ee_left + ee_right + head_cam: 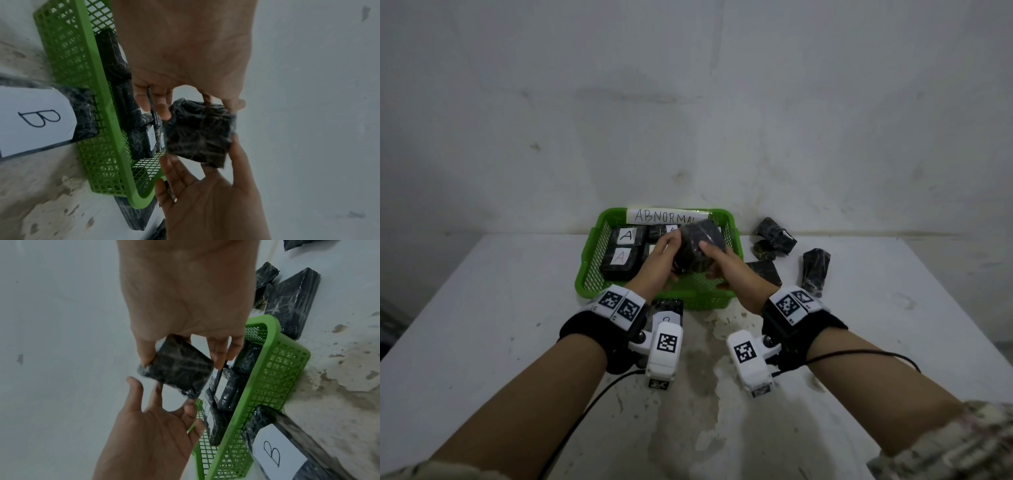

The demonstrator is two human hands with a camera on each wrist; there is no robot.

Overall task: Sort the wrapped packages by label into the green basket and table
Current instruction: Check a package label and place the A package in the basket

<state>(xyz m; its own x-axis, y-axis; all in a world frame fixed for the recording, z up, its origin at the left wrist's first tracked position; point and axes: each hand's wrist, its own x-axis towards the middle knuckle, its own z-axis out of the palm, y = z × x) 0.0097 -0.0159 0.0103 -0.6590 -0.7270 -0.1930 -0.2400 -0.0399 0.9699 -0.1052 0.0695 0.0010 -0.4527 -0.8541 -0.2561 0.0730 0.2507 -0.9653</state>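
Note:
A dark wrapped package (697,245) is held up over the green basket (585,270); no label shows on it. My left hand (671,255) holds its left side, fingers (162,112) and thumb astride one end. My right hand (714,260) pinches the other side, thumb (146,357) opposite the fingers. Inside the basket lie several wrapped packages, two showing "A" labels (625,236). A paper sign reading ABNORMAL (664,216) stands on the basket's far rim. A package labelled B (35,120) lies on the table against the basket's near wall.
Several dark wrapped packages lie on the white table to the right of the basket: a flat one (763,270), a bundle (775,236) by the wall, and one further right (815,270). A grey wall rises just behind the basket.

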